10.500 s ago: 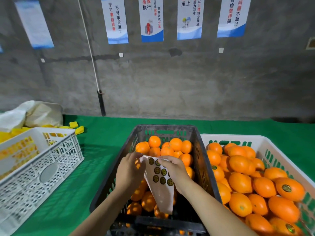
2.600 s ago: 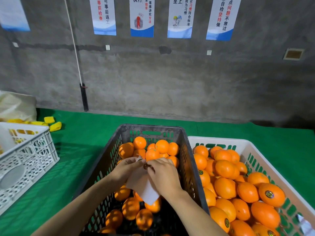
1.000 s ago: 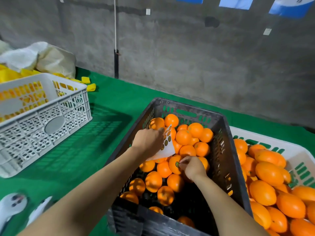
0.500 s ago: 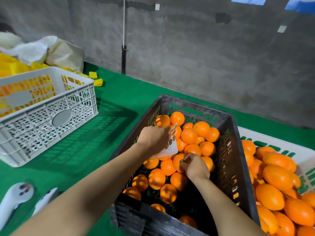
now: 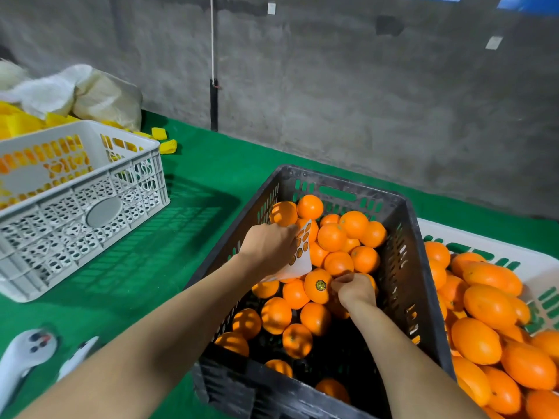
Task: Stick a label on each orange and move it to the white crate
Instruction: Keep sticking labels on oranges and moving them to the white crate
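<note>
Fingers (image 5: 341, 280) of the right hand (image 5: 355, 290) are curling in tight, tips bunching up right against the 3 o'clock side of an orange (image 5: 313, 290) that's already wearing a round label (image 5: 320, 285). Honestly can't tell if they're actually gripping it or just touching it. That orange is sitting on top of the pile in the black crate (image 5: 341, 181), roughly mid-crate, so it's not in the white crate (image 5: 541, 272) yet.

Left hand (image 5: 269, 246) is hovering at about 10 o'clock from it, pinching a white sticker sheet (image 5: 299, 258) with rows of round labels showing. The sheet's lower corner is hanging just beside the labelled orange.

More oranges (image 5: 331, 237) are lying all around in the black crate, piling thicker toward its 12 o'clock end. The white crate is sitting right beside the black one at 3 o'clock, heaping with fruit.

Over at 9 to 10 o'clock, well apart, a pale latticed crate (image 5: 60, 225) is sitting on the green bench (image 5: 187, 261), with yellow foam nets (image 5: 168, 145) and pale bags (image 5: 102, 101) behind it. Two white controllers (image 5: 27, 349) are lying at 7 o'clock, near the left forearm.
</note>
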Demonstrator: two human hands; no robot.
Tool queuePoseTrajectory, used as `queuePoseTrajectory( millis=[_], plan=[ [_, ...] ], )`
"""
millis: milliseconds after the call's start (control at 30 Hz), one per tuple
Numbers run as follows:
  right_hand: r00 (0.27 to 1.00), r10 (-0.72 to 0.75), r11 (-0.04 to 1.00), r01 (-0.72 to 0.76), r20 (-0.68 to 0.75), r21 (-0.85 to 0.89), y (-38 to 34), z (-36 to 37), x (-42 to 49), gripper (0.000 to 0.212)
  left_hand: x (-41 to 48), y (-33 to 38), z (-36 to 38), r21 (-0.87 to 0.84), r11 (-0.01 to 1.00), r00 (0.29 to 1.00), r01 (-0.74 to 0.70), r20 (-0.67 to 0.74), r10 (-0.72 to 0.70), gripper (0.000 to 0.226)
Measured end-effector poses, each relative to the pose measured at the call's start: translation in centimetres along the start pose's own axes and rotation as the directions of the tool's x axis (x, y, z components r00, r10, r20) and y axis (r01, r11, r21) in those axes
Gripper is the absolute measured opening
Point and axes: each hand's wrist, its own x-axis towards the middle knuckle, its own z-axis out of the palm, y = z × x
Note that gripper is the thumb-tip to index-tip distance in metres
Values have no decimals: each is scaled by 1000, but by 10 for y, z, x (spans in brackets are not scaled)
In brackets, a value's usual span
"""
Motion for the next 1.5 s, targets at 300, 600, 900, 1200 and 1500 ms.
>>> queuePoseTrajectory(
  millis=[300, 600, 900, 1200, 1500],
  plan=[
    [992, 53, 991, -67, 119, 118, -5, 5, -4, 30, 1, 0, 1, -22, 1000, 1000, -2, 1, 2, 26],
    [802, -527, 501, 560, 281, -660, -1, 8, -13, 53, 1, 0, -1, -24, 1000, 1000, -4, -6, 4, 25],
    [762, -452, 43, 538, 464, -842, -8, 7, -1, 83, -3, 1, -5, -10, 1000, 1000, -4, 13, 4, 24],
    [749, -655, 513, 540, 103, -667, -21, 3, -18, 72, -1, 8, -21, -7, 998, 996, 60, -70, -60, 19],
    [642, -755, 627, 648, -133, -432, -45, -88, -67, 86, 4, 47, -48, -520, 838, 954, 165, -131, -269, 24]
  ],
)
